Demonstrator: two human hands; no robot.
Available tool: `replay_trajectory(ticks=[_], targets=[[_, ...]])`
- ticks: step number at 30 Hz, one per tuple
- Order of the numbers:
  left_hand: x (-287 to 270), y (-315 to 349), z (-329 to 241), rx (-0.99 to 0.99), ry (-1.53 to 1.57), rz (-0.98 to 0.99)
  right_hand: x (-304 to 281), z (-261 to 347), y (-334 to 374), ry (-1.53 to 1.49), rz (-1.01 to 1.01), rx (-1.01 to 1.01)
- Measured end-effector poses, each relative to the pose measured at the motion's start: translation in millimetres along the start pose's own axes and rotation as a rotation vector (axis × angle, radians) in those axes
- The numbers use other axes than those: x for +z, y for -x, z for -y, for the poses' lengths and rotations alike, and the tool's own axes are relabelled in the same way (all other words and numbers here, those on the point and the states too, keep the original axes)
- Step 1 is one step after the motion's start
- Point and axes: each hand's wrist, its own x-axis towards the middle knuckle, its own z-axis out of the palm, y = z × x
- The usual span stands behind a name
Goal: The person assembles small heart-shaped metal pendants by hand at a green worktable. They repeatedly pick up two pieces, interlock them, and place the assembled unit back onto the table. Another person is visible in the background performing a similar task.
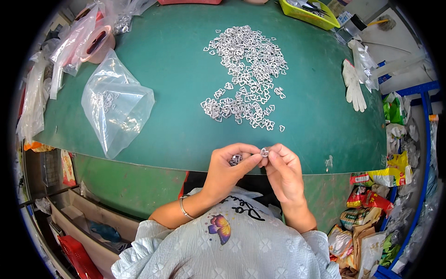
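Just over the table's near edge, both my hands meet at one small silver heart-shaped metal ring [264, 152]. My left hand [230, 165] pinches it from the left between thumb and forefinger. More of these heart rings [236, 159] are bunched in that palm, partly covered by the fingers. From the right, my right hand [284, 169] closes its thumb and fingertips on the same ring. Beyond my hands, a large loose pile of heart rings [251, 56] spreads over the green tabletop [176, 93], with a smaller cluster [237, 107] trailing nearer to me.
A clear plastic bag [121, 97] with some rings inside lies at left. Behind it are a pink basket [101, 46] and plastic bags. A yellow-green tray [311, 14] with tools stands far right, near a white glove [354, 86]. An open drawer [88, 218] is at lower left.
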Motion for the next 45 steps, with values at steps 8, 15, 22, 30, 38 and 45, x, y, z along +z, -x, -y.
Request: replay_trajectory(ticks=[8,15,22,30,38,45], targets=[[0.7,7.8,-4.5,-0.229,0.343,0.099,0.7,-1.6,8.4,-0.017,-0.001,-0.069],[1.1,10.5,-3.5,-0.233,0.397,0.137,10.9,3.7,12.7,0.317,-0.045,-0.337],[-0.5,10.9,-4.1,-0.287,0.477,0.222,9.6,5.8,13.1,0.573,-0.023,-0.504],[1.7,14.1,-6.7,-0.278,0.468,0.263,8.9,4.6,14.3,0.519,-0.011,-0.506],[3.7,15.7,-8.3,-0.112,0.189,0.232,8.8,2.2,14.7,0.503,-0.017,-0.532],[-1.4,14.4,-4.8,0.014,-0.187,0.288,1.6,11.7,14.2,0.905,-0.011,-0.516]])
